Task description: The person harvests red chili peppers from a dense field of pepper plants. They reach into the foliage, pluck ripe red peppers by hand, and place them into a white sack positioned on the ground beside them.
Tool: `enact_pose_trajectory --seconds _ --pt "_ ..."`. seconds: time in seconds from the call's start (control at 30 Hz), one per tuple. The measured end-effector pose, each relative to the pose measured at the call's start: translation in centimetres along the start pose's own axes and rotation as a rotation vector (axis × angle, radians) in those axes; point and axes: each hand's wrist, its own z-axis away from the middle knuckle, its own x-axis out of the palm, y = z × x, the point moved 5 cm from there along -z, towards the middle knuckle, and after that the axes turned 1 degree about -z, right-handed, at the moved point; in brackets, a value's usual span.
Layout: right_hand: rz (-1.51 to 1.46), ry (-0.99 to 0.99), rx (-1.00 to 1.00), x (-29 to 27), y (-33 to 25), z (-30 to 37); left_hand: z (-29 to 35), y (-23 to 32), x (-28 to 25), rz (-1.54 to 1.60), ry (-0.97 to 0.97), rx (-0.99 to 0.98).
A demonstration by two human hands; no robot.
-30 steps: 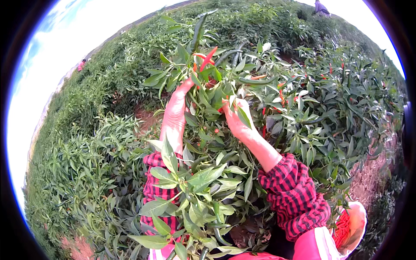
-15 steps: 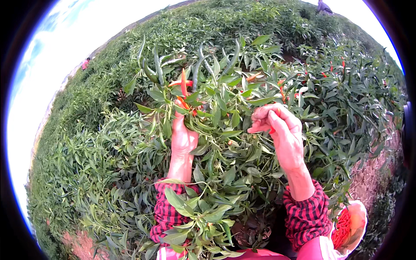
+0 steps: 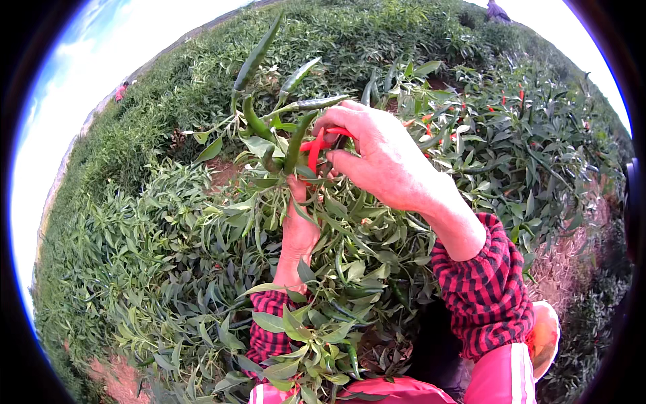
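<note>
My right hand [image 3: 387,156] has reached across to the upper middle of the plant. Its thumb and fingers close on red chili peppers [image 3: 315,153] among the leaves. Below them my left hand [image 3: 300,225] comes up from underneath, wrapped round a chili branch; leaves and peppers cover most of its fingers. Long green chili peppers [image 3: 258,54] point upward from this branch, just left of and beyond the red ones. Another green chili [image 3: 297,143] stands close above my left thumb.
A pale container [image 3: 546,337] sits beside my right forearm at lower right. Dense chili plants [image 3: 134,236] surround me, with more red chilies [image 3: 521,95] at right. Bare soil [image 3: 568,269] shows at right. Two distant people [image 3: 121,92] [image 3: 496,11] are at the field's far edges.
My right hand has moved left and up onto the red chilies. My left hand has shifted slightly right and down, and the branch with green chilies has tilted and come closer.
</note>
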Motion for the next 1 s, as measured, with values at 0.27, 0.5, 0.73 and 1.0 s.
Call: enact_pose_trajectory --seconds 0.27,0.5,0.73,1.0 --pt "0.22 0.035 0.011 0.7 0.6 1.5 0.3 -2.2 1.3 0.047 0.048 -0.016" --pt "-0.384 0.032 0.255 1.3 3.3 1.1 0.0 -0.3 0.2 0.016 -0.016 0.153" --pt "-0.865 0.005 0.43 -1.4 1.4 2.7 -0.3 -0.8 -0.6 0.128 0.073 0.123" --pt "-0.381 0.046 0.176 3.4 0.5 2.6 -0.2 -2.1 1.6 0.182 0.022 -0.029"
